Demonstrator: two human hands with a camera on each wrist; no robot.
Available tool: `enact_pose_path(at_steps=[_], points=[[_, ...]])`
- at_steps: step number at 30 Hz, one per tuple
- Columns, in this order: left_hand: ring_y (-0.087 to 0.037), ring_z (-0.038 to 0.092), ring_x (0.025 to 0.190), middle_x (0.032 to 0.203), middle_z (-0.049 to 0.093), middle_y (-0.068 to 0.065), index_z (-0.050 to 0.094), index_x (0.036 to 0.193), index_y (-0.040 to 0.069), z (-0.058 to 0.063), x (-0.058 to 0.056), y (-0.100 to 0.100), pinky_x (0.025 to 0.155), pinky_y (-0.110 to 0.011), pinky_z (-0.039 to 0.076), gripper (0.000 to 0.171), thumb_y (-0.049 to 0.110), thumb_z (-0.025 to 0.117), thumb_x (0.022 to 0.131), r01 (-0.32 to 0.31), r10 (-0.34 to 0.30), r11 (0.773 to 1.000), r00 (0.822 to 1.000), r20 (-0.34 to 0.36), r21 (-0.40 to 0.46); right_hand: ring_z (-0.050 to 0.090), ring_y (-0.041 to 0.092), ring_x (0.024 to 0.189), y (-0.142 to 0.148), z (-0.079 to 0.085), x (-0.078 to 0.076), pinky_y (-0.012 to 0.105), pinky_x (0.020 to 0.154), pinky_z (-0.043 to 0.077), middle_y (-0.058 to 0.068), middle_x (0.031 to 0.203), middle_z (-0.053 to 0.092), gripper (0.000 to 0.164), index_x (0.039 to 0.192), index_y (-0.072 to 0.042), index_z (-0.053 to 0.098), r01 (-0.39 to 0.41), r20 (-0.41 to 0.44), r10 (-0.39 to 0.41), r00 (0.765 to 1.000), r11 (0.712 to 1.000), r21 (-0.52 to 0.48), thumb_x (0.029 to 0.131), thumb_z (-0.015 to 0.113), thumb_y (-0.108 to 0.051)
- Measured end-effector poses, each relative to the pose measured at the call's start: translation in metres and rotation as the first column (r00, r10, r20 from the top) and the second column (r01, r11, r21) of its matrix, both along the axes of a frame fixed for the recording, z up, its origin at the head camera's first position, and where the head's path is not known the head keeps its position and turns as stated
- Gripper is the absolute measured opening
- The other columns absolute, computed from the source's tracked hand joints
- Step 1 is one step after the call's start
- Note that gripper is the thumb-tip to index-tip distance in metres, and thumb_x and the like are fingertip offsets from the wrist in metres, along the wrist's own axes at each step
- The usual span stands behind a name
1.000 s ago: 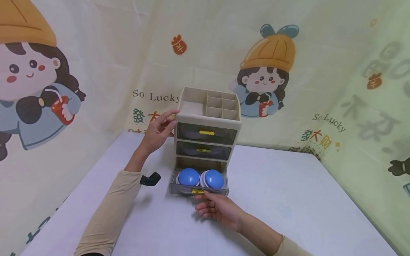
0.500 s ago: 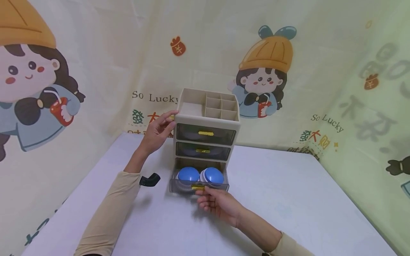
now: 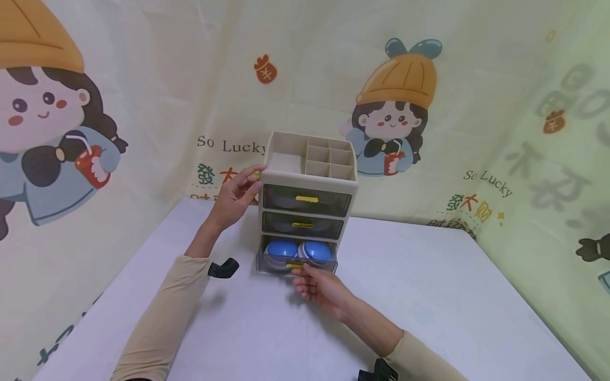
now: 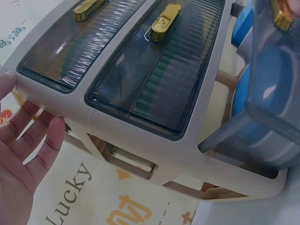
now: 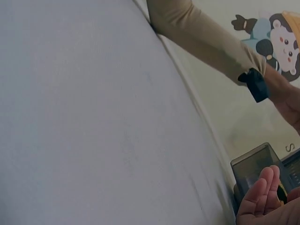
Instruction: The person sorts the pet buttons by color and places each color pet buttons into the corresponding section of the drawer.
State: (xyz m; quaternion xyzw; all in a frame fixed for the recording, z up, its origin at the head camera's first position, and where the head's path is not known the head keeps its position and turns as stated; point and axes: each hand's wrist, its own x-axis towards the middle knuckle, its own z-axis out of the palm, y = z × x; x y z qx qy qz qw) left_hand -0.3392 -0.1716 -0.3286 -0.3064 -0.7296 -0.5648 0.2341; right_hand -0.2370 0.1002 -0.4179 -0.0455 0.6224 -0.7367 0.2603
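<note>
A cream desktop organizer with three smoky drawers stands upright on the table. Its bottom drawer is partly pulled out and holds two round white things with domed blue tops. My right hand pinches this drawer's gold handle between thumb and index finger, the other fingers loosely bent below. Relaxed fingers of my left hand touch the organizer's upper left side; in the left wrist view the left hand lies along that side wall. The upper drawers are closed.
Divided compartments form the organizer's top. Black wrist mounts show at both sleeves. A white table spreads around, and a printed cartoon cloth hangs behind it.
The bottom drawer has slid inward toward the organizer, its blue-topped contents going with it. My right hand has moved forward along with the handle; the left hand stays put.
</note>
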Motion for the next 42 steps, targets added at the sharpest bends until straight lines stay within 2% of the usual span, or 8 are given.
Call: enact_pose_path(at_steps=[17,30,38,42], points=[[-0.018,0.067,0.087,0.107,0.069,-0.016,0.056,0.147,0.02,-0.002,0.002,-0.001,0.073,-0.032,0.059,0.044,0.01,0.059,0.104,-0.003,0.003,1.0,1.0,0.009,0.001,0.063,0.009,0.081,-0.005,-0.006,-0.025,0.022,0.076,0.051,-0.002,0.09,0.071,0.047,0.131,0.012,0.055,0.084,-0.059,-0.085,0.995,0.996,-0.007,0.111,0.042,-0.029],[-0.016,0.066,0.083,0.105,0.068,-0.017,0.055,0.147,0.018,-0.001,0.0,0.0,0.069,-0.035,0.059,0.044,0.008,0.059,0.104,0.005,-0.005,1.0,1.0,-0.001,0.0,0.062,0.009,0.08,-0.008,-0.009,-0.044,0.021,0.073,0.051,-0.002,0.089,0.07,0.048,0.13,0.011,0.056,0.125,-0.052,-0.127,0.991,0.991,-0.041,0.111,0.044,-0.032],[-0.019,0.065,0.082,0.104,0.068,-0.017,0.055,0.147,0.018,-0.003,-0.001,0.001,0.07,-0.031,0.059,0.044,0.009,0.059,0.104,0.002,-0.002,1.0,1.0,-0.001,-0.001,0.062,0.009,0.077,-0.007,-0.012,-0.044,0.021,0.072,0.05,0.0,0.087,0.07,0.049,0.129,0.012,0.056,0.171,-0.016,-0.172,0.985,0.985,-0.027,0.11,0.046,-0.032],[-0.019,0.065,0.083,0.105,0.068,-0.017,0.055,0.148,0.017,-0.002,0.0,-0.001,0.071,-0.03,0.059,0.044,0.008,0.058,0.104,-0.006,0.006,1.0,1.0,-0.002,-0.008,0.062,0.009,0.077,-0.002,-0.009,-0.035,0.021,0.072,0.05,0.0,0.087,0.069,0.048,0.13,0.012,0.055,0.146,0.003,-0.146,0.989,0.989,-0.019,0.11,0.047,-0.031]])
